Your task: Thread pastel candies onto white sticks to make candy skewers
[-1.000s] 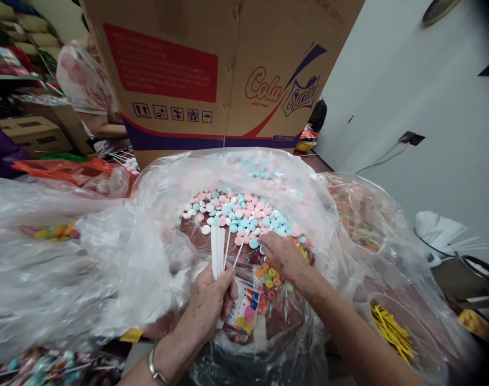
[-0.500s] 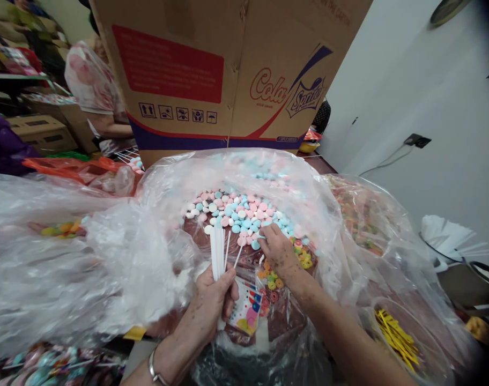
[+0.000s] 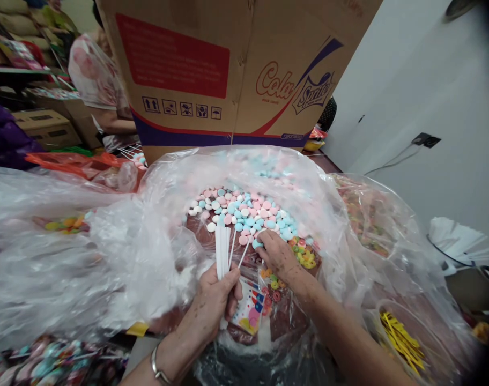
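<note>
My left hand (image 3: 221,295) is closed around a bundle of white sticks (image 3: 222,249), some wide and flat, with two thin ones leaning out to the right. Below its fingers lies a small printed packet (image 3: 248,311) with coloured dots; whether the hand grips it too is unclear. My right hand (image 3: 277,253) has its fingers bent and pinched at the near edge of a heap of round pastel candies (image 3: 244,210), pink, blue and white. Its fingertips are on a candy, partly hidden. Ring-shaped candies (image 3: 275,284) lie under that wrist, and yellow ones (image 3: 306,258) beside it.
A tall cardboard box (image 3: 236,69) stands behind the candy heap. Clear plastic sheeting (image 3: 119,252) surrounds the work area. A clear tub at lower right holds yellow strips (image 3: 401,340). Wrapped candies (image 3: 59,362) lie at lower left. Another person (image 3: 102,80) is behind, at left.
The view has shifted slightly, moving the scene a little to the right. My right hand's fingers have curled lower at the candies' edge; my left hand still holds the sticks.
</note>
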`<state>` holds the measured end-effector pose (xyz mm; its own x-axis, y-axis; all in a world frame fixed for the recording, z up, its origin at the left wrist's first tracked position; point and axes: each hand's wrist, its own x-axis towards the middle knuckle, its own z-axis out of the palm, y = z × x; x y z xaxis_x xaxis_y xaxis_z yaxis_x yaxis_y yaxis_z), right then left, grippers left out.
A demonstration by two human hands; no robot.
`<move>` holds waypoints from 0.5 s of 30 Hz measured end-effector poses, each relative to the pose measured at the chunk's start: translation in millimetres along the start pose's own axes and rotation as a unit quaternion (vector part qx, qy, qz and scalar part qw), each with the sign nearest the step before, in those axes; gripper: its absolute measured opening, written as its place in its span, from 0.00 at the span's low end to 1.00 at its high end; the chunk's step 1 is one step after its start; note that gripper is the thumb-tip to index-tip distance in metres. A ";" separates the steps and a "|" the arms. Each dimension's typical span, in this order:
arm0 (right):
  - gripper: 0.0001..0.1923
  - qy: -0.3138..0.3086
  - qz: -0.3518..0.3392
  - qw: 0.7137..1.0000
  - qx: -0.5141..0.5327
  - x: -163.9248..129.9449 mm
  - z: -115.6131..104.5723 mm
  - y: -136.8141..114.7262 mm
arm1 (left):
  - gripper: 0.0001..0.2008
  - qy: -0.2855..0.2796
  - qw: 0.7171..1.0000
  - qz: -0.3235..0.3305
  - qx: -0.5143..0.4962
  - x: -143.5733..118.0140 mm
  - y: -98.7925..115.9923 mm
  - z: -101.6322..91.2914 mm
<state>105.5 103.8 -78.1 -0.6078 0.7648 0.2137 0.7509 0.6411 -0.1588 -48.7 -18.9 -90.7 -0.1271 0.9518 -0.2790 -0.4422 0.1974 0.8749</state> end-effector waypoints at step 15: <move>0.09 -0.019 -0.016 0.999 -0.035 10.9 4.4 -12.8 | 0.17 0.010 1.000 -0.002 0.007 -2.3 5.5 4.3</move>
<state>88.1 104.2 -77.9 -0.6406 0.7461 0.1815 0.7458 0.6608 -0.0840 -47.0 -19.0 -83.5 -0.1429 0.9463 -0.2899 -0.4311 0.2042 0.8789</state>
